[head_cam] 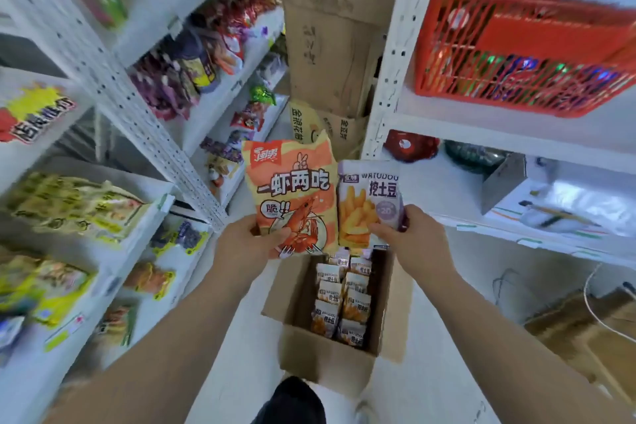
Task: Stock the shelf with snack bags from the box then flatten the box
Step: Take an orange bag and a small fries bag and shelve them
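My left hand [246, 243] grips the bottom of an orange shrimp snack bag [290, 189], held upright above the box. Beside it my right hand [409, 237] holds a purple and white potato-stick bag [366, 198] by its lower right corner. Below both, an open cardboard box [306, 351] stands on the floor with several more potato-stick bags [344, 299] packed inside. The white shelf unit [144, 127] on the left carries rows of snack bags.
A second white shelf [516, 134] on the right holds a red plastic basket [526, 45] and loose items. Tall cardboard boxes [330, 27] stand at the aisle's far end. Flattened cardboard [585, 330] lies at the lower right. My dark shoe [292, 399] touches the box's near side.
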